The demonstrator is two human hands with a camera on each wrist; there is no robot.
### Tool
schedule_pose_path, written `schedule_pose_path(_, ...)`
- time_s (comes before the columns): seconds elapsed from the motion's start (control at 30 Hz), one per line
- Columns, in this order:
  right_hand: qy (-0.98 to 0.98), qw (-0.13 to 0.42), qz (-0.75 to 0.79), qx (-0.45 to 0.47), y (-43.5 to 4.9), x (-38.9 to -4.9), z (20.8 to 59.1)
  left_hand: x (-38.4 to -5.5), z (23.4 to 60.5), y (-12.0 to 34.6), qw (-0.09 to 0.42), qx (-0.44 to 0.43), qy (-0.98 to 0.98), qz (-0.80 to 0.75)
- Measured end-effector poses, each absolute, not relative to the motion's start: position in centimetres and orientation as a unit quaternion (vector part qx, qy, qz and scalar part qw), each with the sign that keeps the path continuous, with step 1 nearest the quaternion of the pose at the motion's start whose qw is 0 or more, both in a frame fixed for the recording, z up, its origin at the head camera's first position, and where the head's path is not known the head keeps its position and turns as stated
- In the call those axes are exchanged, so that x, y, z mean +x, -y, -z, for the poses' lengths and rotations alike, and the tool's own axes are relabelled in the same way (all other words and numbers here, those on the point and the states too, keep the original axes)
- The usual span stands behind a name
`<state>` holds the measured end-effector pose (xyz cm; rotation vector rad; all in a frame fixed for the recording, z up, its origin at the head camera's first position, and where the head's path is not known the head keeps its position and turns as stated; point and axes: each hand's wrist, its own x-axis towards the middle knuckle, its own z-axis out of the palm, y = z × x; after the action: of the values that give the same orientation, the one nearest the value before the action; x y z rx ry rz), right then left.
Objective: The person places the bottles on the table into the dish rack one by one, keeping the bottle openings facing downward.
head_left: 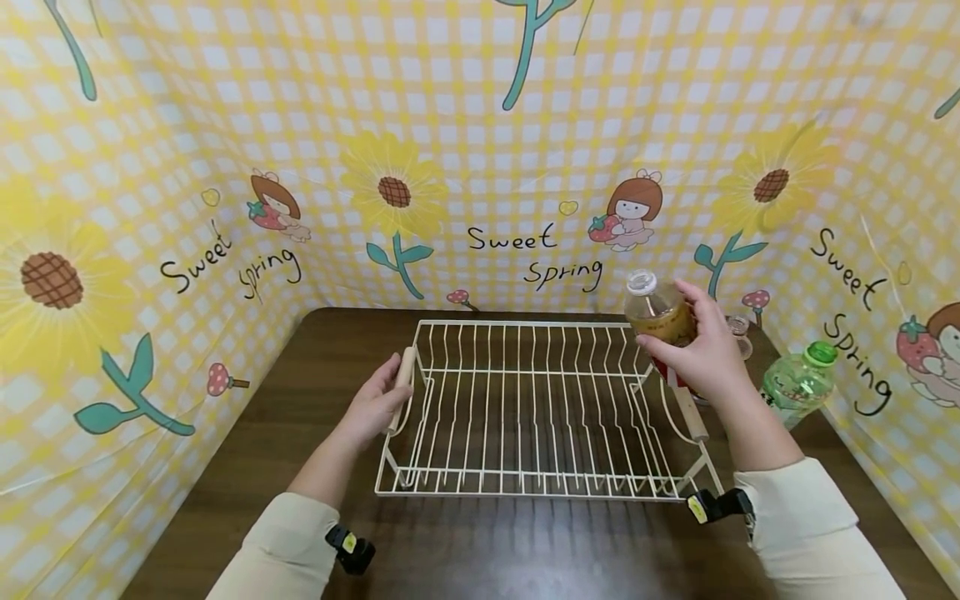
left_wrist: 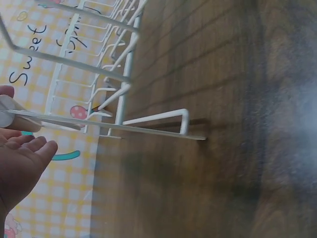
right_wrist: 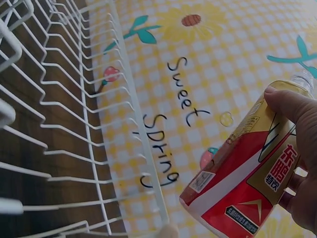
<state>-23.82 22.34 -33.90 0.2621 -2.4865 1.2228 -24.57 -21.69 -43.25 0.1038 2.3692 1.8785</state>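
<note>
A white wire dish rack [head_left: 525,493] with wooden handles stands on the dark table. At its left end my left hand [head_left: 377,402] holds the wooden handle [head_left: 406,367], thumb on one side and fingers on the other; the left wrist view shows this hand [left_wrist: 25,168] at its edge. My right hand [head_left: 708,354] grips a clear plastic drink bottle [head_left: 658,308] with a gold and red label, raised over the rack's back right corner. In the right wrist view the bottle [right_wrist: 242,168] tilts, its neck to the upper right.
A green plastic bottle [head_left: 798,383] stands on the table right of the rack. Partly behind my right hand is another clear bottle [head_left: 738,329]. The rack's right wooden handle [head_left: 692,412] is below my right wrist. Yellow checked cloth [head_left: 487,167] hangs around the back and sides.
</note>
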Motion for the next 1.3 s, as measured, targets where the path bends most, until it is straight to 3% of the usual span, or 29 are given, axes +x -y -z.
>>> schedule_pose_path(0.4, 0.902, 0.101, -0.403, 0.116, -19.4, -25.5, 34.6, -25.5, 40.4, 20.1, 0.030, 0.075, -0.809, -0.583)
schedule_pose_path(0.97, 0.923, 0.102, -0.304, 0.214, -14.7, -26.6, 36.4, -26.6, 36.0, 12.4, 0.054, 0.157, -0.837, -0.521)
schedule_pose_path(1.3, 0.925, 0.102, -0.261, 0.256, -12.9, -26.7, 36.9, -27.1, 36.0, 9.1, 0.068, 0.186, -0.833, -0.516)
